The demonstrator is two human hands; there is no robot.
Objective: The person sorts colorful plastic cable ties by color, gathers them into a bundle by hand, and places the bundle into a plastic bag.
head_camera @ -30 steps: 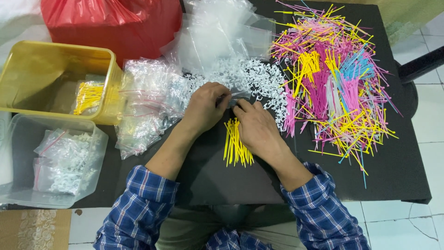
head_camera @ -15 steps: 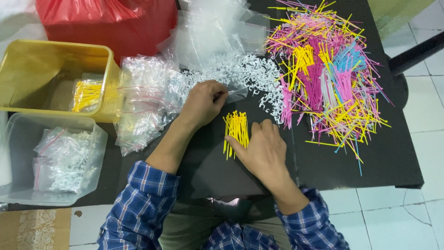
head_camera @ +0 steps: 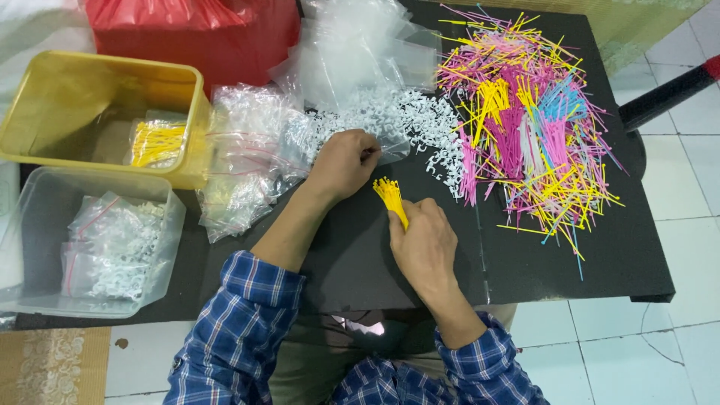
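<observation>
At nine o'clock on the black table (head_camera: 585, 255), a clear tub (head_camera: 154, 274) holds sealed packets of white clips, and above it, at ten o'clock, a yellow bin (head_camera: 71, 79) holds one finished packet of yellow sticks (head_camera: 157, 142). Only a little of the work looks done by this measure. Next come loose clear bags (head_camera: 240, 161), then the left hand (head_camera: 343, 161), fingers curled closed among the white clips (head_camera: 420, 120) at twelve o'clock; whether it pinches one, I cannot tell. Near the centre, the right hand (head_camera: 424, 244) grips a yellow bundle (head_camera: 391, 196), ends pointing to eleven o'clock, not yet bagged. At two o'clock a large mixed pile of coloured sticks (head_camera: 536, 131) remains unsorted, so most is judged left.
</observation>
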